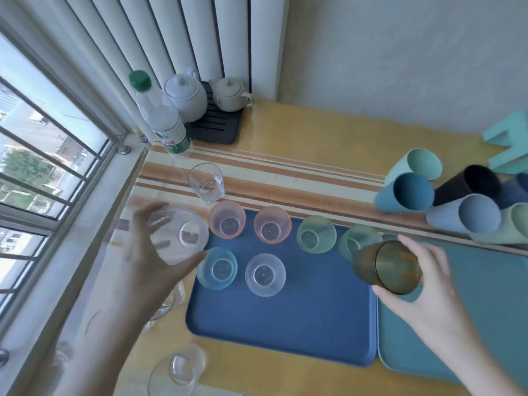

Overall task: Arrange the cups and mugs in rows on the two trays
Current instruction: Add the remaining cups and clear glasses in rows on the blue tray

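Both hands are loaded at once, which is the main hazard here: the left hand (154, 247) is curled round a clear tumbler (178, 235) held over the bench (314, 132) at the left edge of the blue tray (280, 324), and the right hand (423, 278) grips a dark amber cup (385, 267) above the seam between the blue tray and the teal tray (471, 310). On the blue tray a back row runs two pink cups (227, 220), then two green cups (316, 234), and a front row has a pale blue cup (218, 268) beside a clear cup (265, 275). The amber cup hangs just in front of the rightmost green cup, so lowering it carelessly could knock that cup or land it on the raised tray rims, where it would likely tip. The clear tumbler sits close to the pale blue cup and the left pink cup; a sweep inward could topple them, light plastic as they appear. The pile of pastel cups (414, 192) lying on their sides at the right could roll if nudged. Motion blur smears the left hand and its tumbler, so the finger contact is hard to read. Several glasses (177, 372) at lower left are blurred and partly behind the forearm, and the teal tray is cut off by the frame.
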